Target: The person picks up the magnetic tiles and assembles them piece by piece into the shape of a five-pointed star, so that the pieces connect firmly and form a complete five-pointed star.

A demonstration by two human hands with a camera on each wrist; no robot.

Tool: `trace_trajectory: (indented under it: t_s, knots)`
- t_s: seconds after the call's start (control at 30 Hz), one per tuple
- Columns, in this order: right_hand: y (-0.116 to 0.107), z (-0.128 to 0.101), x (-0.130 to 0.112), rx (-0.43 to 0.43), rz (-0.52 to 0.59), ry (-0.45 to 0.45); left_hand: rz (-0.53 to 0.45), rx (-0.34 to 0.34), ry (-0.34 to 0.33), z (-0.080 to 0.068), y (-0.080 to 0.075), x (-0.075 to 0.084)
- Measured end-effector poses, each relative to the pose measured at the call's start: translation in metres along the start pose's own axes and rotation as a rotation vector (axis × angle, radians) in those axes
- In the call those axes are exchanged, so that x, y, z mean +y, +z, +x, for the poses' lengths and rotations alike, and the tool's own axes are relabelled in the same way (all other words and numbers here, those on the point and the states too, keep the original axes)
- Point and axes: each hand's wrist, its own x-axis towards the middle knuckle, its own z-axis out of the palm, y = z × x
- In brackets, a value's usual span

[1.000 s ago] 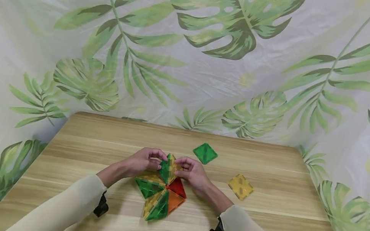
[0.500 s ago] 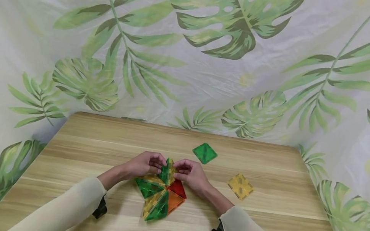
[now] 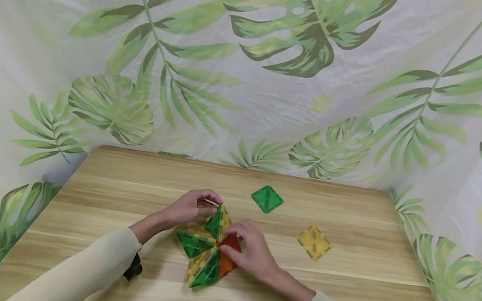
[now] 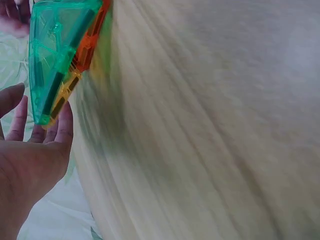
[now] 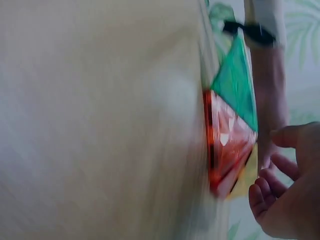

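The fan of translucent green, yellow, red and orange triangular magnetic tiles lies near the middle of the wooden table, towards its near edge. Its far pair stands raised: the left hand pinches that pair, while the right hand rests loosely spread on the red tile. A hard press there could, I judge, snap the joints apart and drop the raised pair. Half a second ago the right hand also held the raised pair.

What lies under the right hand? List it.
The right hand rests on the red triangle tile and orange triangle tile of the tile cluster. Their covered parts and the table beneath are hidden.
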Motion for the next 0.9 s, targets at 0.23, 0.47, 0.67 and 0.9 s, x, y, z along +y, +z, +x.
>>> trace_trajectory:
  t_s: [0.23,0.47,0.67,0.9]
  knots:
    - [0.011,-0.019,-0.021,-0.153,-0.082,-0.239,0.093,-0.047,0.022,0.01,0.01,0.005]
    - [0.015,-0.026,-0.022,-0.245,-0.139,-0.317,0.12,-0.05,0.024,0.012,0.017,0.003]
    - [0.009,-0.031,-0.017,-0.236,-0.13,-0.34,0.14,-0.012,0.018,0.005,0.014,0.0]
    - [-0.003,-0.039,-0.008,-0.185,-0.16,-0.372,0.186,0.003,0.062,-0.008,0.007,-0.004]
